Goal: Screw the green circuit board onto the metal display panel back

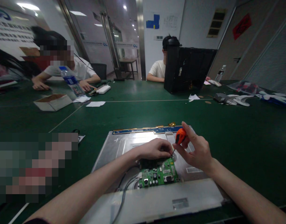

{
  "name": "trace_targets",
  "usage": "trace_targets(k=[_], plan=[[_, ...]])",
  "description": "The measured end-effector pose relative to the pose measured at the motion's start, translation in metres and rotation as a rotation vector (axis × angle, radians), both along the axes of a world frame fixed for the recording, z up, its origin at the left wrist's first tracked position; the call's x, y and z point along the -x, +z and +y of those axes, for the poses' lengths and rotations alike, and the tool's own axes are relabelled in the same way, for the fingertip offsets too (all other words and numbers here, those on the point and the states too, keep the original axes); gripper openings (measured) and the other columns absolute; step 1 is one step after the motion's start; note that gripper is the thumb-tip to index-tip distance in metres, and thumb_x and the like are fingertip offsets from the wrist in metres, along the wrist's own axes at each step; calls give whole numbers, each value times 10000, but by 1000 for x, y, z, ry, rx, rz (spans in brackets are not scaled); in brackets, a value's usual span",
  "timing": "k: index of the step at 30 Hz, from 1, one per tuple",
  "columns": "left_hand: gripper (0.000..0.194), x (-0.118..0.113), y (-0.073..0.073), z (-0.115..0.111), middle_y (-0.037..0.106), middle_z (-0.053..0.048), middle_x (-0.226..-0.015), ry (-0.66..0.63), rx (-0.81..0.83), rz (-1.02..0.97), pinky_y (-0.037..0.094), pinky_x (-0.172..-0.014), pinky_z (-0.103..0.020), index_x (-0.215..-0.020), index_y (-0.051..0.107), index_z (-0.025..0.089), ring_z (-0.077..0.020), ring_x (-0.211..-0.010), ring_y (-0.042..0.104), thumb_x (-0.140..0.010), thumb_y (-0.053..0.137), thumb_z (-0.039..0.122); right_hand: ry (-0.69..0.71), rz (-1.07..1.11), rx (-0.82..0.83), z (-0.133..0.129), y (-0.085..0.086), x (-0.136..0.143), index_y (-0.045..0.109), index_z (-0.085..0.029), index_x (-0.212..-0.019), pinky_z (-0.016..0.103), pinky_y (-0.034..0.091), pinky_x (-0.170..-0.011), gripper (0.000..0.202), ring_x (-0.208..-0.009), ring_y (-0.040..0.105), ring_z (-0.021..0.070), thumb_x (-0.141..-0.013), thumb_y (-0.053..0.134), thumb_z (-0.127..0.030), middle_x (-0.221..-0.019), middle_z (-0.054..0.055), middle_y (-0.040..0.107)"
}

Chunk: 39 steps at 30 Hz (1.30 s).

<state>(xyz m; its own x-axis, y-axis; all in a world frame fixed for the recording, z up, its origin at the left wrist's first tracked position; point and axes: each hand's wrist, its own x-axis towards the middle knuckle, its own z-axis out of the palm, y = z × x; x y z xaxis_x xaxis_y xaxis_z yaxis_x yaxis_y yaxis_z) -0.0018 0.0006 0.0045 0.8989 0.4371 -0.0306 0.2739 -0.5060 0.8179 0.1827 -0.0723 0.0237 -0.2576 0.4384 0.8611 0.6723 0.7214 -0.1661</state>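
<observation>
My right hand (196,152) is closed on an orange and black screwdriver (180,136), held at a tilt with its shaft pointing down to the top right corner of a green circuit board (159,174). My left hand (157,148) rests at the board's upper edge, fingers bent together beside the screwdriver tip; what they pinch, if anything, is too small to tell. The board lies on a silver metal panel (115,149) with a blue strip (143,131) along its far edge. Grey cables (125,189) run from the board's left side.
Across the green table (133,115) sit two people, one behind a black case (192,68). At the left are a paper box (53,102), a tilted bottle (71,81) and white paper (95,104). Gloves (238,99) and a plastic bag (245,87) lie far right.
</observation>
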Motion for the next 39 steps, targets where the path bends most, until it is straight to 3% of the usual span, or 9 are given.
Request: trace_targets(k=[8, 14, 20, 30, 39], plan=[[67, 0, 0, -1, 618, 12, -815, -14, 6, -8, 430, -714, -236, -887, 638, 164, -142, -768, 559, -822, 623, 158, 110, 81, 50, -1, -2, 1, 310, -220, -1401, 213, 457, -392, 611, -453, 529, 100, -842, 551, -164, -664, -56, 545], [45, -1, 1, -1, 608, 15, -797, -1, -7, -14, 420, -698, -232, -844, 632, 164, -141, -756, 554, -805, 628, 141, 84, 54, 13, 0, 1, 0, 337, -239, -1374, 206, 436, -386, 589, -451, 505, 81, -848, 602, -217, -750, -36, 594], [61, -1, 0, 0, 606, 17, -798, -8, -5, -11, 423, -696, -232, -851, 631, 165, -139, -748, 555, -801, 627, 131, 21, 15, 9, 2, 0, -1, 310, -250, -1431, 220, 439, -396, 642, -444, 494, 94, -858, 598, -215, -647, -69, 539], [81, -1, -3, 0, 608, 11, -809, -25, 14, -7, 424, -699, -234, -892, 632, 159, -141, -748, 555, -813, 619, 147, 105, 84, 69, 0, -3, 1, 310, -206, -1393, 209, 462, -398, 613, -464, 541, 95, -833, 551, -146, -699, -42, 557], [46, -1, 2, -1, 606, 15, -792, 1, 2, -13, 419, -685, -228, -851, 633, 163, -133, -734, 549, -807, 628, 149, 65, 42, 11, 2, -2, -2, 345, -237, -1369, 206, 427, -388, 564, -439, 501, 88, -866, 599, -239, -665, -61, 530]])
